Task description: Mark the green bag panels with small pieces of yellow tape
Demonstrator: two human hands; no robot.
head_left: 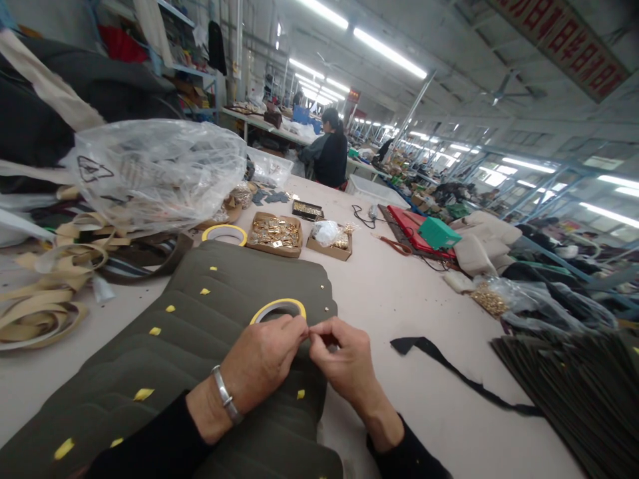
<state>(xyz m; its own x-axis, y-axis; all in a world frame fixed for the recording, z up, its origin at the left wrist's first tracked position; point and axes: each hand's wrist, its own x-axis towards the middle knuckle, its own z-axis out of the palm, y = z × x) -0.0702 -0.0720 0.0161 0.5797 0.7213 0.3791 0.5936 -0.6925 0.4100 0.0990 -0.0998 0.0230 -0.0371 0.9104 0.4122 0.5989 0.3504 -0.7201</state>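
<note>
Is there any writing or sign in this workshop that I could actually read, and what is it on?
Nothing reads clearly.
Ceiling banner: red characters, too blurred and cut off to read.
Plastic bag: a printed triangle symbol, no legible words.
Small red sign far back: too small to read.

A crumpled clear plastic bag sits at the far left of the counter, above loose tan straps. Two cardboard trays of gold fittings lie side by side mid-counter, with a red folder and a green box further right. A black strip trails near a stack of dark cloth, and a seated person works far behind.
</note>
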